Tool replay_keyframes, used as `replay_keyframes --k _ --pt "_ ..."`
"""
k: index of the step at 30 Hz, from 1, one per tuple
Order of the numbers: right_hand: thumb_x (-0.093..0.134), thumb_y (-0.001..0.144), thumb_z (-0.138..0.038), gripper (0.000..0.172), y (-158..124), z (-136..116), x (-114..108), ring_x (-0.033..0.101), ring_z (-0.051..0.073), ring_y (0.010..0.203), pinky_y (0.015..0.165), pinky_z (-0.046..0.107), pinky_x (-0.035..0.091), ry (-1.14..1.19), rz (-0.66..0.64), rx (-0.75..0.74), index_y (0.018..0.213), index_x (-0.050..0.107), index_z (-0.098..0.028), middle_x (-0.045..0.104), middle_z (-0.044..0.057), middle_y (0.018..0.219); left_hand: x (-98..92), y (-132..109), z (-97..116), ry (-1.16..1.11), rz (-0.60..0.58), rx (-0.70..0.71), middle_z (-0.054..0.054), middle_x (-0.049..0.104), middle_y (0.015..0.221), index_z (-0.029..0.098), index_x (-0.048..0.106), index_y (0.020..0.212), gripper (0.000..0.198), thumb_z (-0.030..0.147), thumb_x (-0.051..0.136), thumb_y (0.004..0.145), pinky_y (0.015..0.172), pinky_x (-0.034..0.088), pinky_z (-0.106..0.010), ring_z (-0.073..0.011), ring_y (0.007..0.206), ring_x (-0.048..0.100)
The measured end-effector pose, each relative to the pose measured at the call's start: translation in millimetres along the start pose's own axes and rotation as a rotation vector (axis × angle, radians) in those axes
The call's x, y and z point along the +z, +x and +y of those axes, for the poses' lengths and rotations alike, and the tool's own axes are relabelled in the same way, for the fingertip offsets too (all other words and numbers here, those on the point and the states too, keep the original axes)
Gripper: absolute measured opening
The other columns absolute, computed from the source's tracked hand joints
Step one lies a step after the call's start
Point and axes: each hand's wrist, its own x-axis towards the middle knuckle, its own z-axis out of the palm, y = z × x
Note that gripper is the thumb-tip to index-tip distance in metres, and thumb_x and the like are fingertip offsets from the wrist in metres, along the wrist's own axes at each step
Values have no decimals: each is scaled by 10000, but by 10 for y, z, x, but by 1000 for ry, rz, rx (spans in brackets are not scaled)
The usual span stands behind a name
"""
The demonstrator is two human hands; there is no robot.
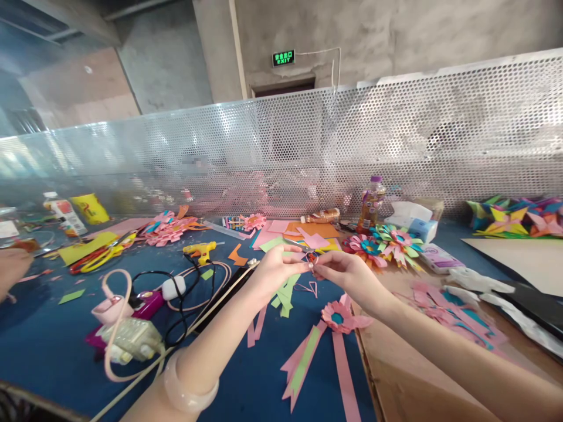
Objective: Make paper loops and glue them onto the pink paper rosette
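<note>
My left hand (281, 266) and my right hand (347, 272) meet over the table, fingertips pinched together around a small, thin item. Fingers hide most of it, and I cannot make out its kind. Just behind the fingertips shows a grey metal blade-like piece (294, 241), possibly scissors. A thin pink folded strip (313, 288) is below the hands. Nearer to me lies a pink paper flower (338, 316) with a blue centre and pink and green ribbon tails (303, 363). Green paper strips (285, 296) lie under my left hand.
At left are a yellow glue gun (200, 251), a power strip (149, 305) with looping cables, and yellow-handled scissors (103, 255). Finished paper flowers (398, 243), a drink bottle (372, 205) and tissues (422, 225) stand at right. Another person's hand (13, 272) shows at the left edge.
</note>
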Motion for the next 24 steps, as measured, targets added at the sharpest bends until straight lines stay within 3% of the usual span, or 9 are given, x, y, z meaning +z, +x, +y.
replay_keyframes --k 12,16,20,24 --pt "540 840 -340 200 -8 27 -76 666 170 782 780 345 539 -85 -33 -90 912 646 -187 692 49 842 -71 35 -66 -132 -120 62 -81 665 926 141 618 956 327 214 744 663 780 447 -292 -174 858 625" --pt "544 842 -302 150 -4 99 -77 652 174 796 761 336 531 -197 0 -213 926 615 -199 677 46 853 -57 30 -45 -160 -138 24 -81 665 923 133 631 942 330 207 758 647 785 440 -287 -167 856 619" --pt "554 836 -253 119 -19 158 -75 610 178 754 687 334 504 -352 119 -379 944 580 -208 619 52 856 -51 18 -39 -257 -141 -48 -75 667 925 141 627 929 312 182 759 649 797 434 -292 -165 888 615" --pt "549 840 -209 148 -35 184 -84 584 203 885 791 367 480 -464 176 -562 984 573 -226 587 74 969 -40 9 -27 -359 -149 -135 -63 664 876 140 633 892 310 171 782 621 785 434 -297 -159 861 606"
